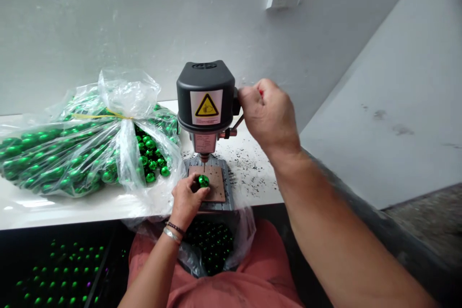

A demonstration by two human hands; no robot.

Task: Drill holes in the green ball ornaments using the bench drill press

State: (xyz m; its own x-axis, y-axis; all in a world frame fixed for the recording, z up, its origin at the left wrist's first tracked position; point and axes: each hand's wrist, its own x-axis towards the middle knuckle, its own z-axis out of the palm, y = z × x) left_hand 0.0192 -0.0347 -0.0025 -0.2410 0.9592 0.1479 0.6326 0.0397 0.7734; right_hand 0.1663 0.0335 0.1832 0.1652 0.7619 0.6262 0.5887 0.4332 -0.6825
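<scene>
A small bench drill press [205,98] with a dark hood and a yellow warning label stands on the white table. Between thumb and fingers of my left hand [187,197] is a shiny green ball [203,181], held on the brown board [218,184] of the drill's base. The thin drill bit [204,167] points down just above the ball; whether they touch I cannot tell. My right hand [269,113] is closed around the drill's feed lever [238,121], its grip mostly hidden, with a speck of red showing between the fingers.
A clear plastic bag [126,91] full of green balls, tied with yellow string, lies on the white table [32,211] at left. Dark shavings [252,168] litter the right side. An open bag of balls [209,245] sits at my lap. More green balls [63,272] fill the lower left.
</scene>
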